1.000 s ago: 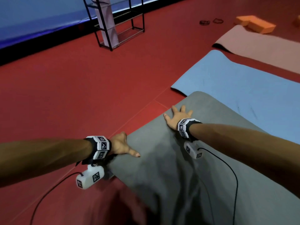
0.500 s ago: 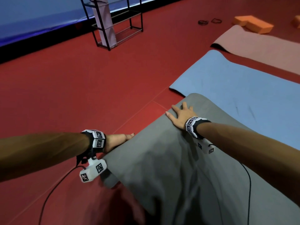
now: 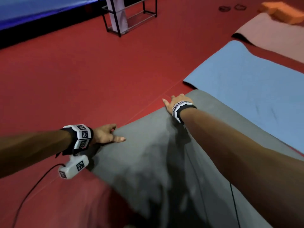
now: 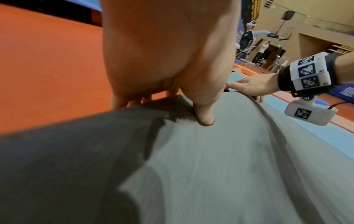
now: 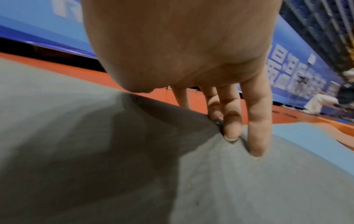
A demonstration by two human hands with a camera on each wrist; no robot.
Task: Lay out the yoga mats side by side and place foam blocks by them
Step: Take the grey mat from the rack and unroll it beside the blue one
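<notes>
Fingers (image 5: 256, 121) of both hands press grey mat (image 3: 148, 162) end edge.

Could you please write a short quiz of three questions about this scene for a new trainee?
1. True or false: the grey yoga mat lies completely flat on the red floor.
2. Which mat lies directly beside the grey one? A) the pink yoga mat B) the blue yoga mat C) a green mat
3. Fill in: the left hand grips the grey mat's end edge, thumb on top, while the right hand presses it with ____ fingers.

Key:
1. False; its end edge is lifted and the mat arches.
2. B
3. straight

The orange foam blocks lie at the head of the pink mat.
</notes>
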